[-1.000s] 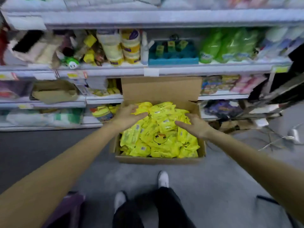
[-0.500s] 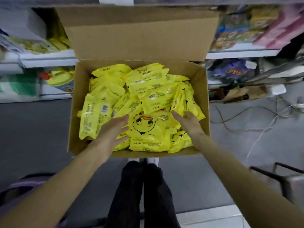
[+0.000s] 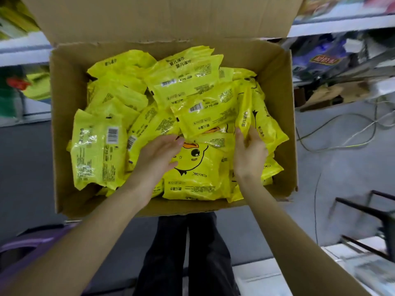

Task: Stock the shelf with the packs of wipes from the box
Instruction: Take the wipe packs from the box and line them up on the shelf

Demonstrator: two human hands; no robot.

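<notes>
Item: box (image 3: 64, 124), heaped with yellow packs of wipes (image 3: 188, 82); we judge stocking barely begun. Left hand (image 3: 158, 159): grip wide, flat on duck-face pack (image 3: 198, 167). Right hand (image 3: 250, 154): grip loose, touching an upright pack (image 3: 244, 112).

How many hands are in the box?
2. The left hand rests on the duck-face pack at the front; the right hand is at the upright packs just right of it. No others show.

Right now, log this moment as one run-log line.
step: hands in box | left hand: flat on duck pack | right hand: at upright pack, grip unclear
</notes>
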